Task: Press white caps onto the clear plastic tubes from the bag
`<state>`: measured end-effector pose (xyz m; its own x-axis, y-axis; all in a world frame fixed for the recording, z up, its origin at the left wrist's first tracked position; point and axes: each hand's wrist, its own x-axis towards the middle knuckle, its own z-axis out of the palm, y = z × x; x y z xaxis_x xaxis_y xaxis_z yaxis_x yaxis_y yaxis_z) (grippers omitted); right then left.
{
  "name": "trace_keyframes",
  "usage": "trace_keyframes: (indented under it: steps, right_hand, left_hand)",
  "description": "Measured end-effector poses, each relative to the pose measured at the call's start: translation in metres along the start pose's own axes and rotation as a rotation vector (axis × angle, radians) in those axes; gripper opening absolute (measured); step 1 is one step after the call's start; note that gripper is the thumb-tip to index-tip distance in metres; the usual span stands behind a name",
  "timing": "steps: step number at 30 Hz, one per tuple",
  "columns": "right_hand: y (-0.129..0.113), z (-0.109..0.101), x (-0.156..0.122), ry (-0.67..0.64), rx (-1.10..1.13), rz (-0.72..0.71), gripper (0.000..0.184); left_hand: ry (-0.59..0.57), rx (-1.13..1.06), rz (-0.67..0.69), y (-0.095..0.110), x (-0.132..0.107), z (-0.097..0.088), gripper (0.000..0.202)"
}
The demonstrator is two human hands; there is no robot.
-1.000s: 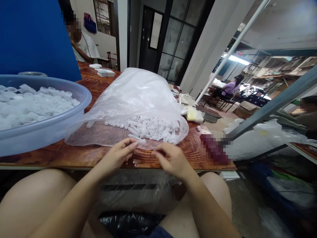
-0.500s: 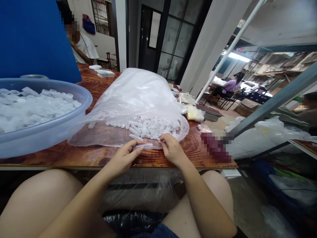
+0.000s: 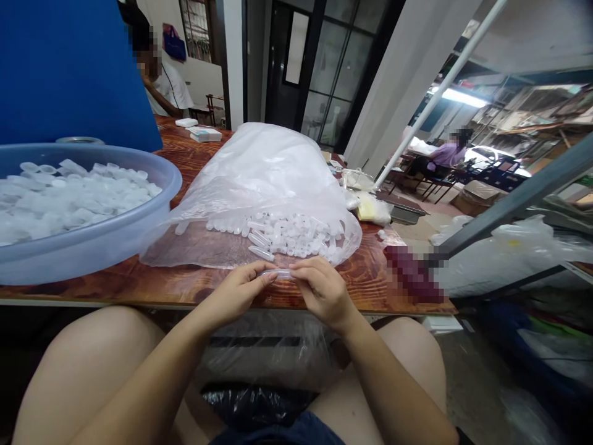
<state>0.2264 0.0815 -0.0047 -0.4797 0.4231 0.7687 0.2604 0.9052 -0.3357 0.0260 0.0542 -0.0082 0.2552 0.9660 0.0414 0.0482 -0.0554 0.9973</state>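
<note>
Above the table's front edge, my left hand pinches a slim clear plastic tube that lies level between my two hands. My right hand closes its thumb and fingers around the tube's right end. Those fingertips cover that end, so any small piece there is hidden. Just beyond my hands, small white translucent plastic pieces lie heaped in the mouth of a big clear plastic bag. A few longer pointed tubes rest at the near side of the heap.
A blue plastic tub full of short translucent tubes stands at the left, before a blue panel. A dark red item lies at the table's right corner, near a slanted metal bar. Co-workers sit farther back.
My right hand has moved from the heap's edge to the tube's right end and closed there. My left hand keeps its hold on the tube. The view has shifted slightly.
</note>
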Motion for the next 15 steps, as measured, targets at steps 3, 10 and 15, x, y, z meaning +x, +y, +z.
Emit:
trace_keyframes:
  steps: [3, 10, 15]
  right_hand:
    - [-0.0046, -0.0012, 0.0, -0.047, -0.032, -0.071, 0.023]
    - [-0.0046, -0.0036, -0.0044, -0.161, 0.332, 0.575, 0.054]
    - [-0.011, 0.0009, -0.0066, -0.048, 0.384, 0.49, 0.046]
  left_hand:
    - [-0.027, -0.065, -0.017, 0.0012, -0.0027, -0.0017, 0.033]
    - [-0.041, -0.127, -0.019, 0.0035, -0.0073, 0.0005, 0.034]
    - [0.003, -0.153, -0.023, 0.0007, -0.0066, 0.0012, 0.035]
